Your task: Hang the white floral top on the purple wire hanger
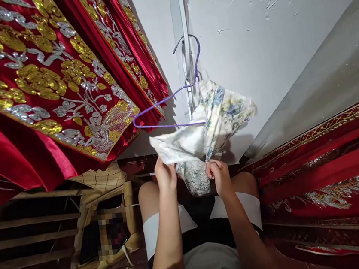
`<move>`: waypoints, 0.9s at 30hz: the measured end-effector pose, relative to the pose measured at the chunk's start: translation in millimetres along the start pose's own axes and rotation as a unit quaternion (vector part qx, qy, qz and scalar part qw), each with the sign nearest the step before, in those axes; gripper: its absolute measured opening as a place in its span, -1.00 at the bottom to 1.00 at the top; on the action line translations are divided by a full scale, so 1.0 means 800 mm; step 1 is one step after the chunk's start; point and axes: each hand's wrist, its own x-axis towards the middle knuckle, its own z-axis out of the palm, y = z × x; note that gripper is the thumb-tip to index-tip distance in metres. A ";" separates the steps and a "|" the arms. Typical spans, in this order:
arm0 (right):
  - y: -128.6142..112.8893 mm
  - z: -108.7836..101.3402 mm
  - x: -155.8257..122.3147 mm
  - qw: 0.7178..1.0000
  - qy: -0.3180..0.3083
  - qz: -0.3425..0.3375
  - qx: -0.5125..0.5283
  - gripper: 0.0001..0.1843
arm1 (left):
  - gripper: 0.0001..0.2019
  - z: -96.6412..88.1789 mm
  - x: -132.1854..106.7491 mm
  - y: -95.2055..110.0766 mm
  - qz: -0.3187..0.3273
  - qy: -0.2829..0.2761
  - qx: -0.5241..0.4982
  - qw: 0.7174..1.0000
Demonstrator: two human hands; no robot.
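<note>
A white floral garment (231,107) with blue and yellow flowers hangs half over a purple hanger (165,98). Its right side covers one arm of the hanger, while the hanger's left arm is bare. The hanger's hook points up in front of the wall. My left hand (166,175) grips the garment's loose lower left edge. With fingers pinched, my right hand (216,171) holds the cloth at the lower middle of its front. The lower part of the garment droops between my hands, above my lap.
Red cloth with gold and silver sequins (43,81) hangs at upper left. More red embroidered fabric (333,177) lies along the right. A bamboo chair (129,209) with a dark device on it stands at left. Behind the hanger is a white wall (251,27) with a vertical pipe.
</note>
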 end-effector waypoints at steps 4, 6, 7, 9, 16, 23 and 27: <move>-0.003 -0.037 -0.005 0.976 -0.107 0.079 -0.170 -0.62 | -0.85 -0.005 -0.027 -0.016 0.017 -0.054 0.056 0.997; -0.007 -0.046 -0.004 0.952 -0.161 0.141 -0.221 -0.53 | -0.75 0.000 -0.038 -0.008 0.028 -0.131 0.049 0.990; -0.009 -0.045 -0.002 0.949 -0.163 0.155 -0.219 -0.46 | -0.73 0.003 -0.046 -0.003 0.031 -0.179 0.052 0.982; -0.012 -0.036 0.003 0.969 -0.135 0.147 -0.149 -0.34 | -0.75 0.012 -0.067 0.003 0.039 -0.291 0.110 0.949; -0.050 0.001 0.028 0.963 -0.126 0.193 0.143 -0.49 | -0.76 0.028 -0.101 0.037 0.267 -0.478 0.466 0.695; -0.110 0.009 0.036 0.885 -0.325 0.332 0.005 -0.68 | -0.26 0.027 -0.041 0.051 0.156 -0.550 0.412 0.709; -0.124 0.008 0.047 0.866 -0.408 0.255 -0.136 -0.88 | -0.41 0.004 -0.016 0.052 0.092 -0.521 0.463 0.711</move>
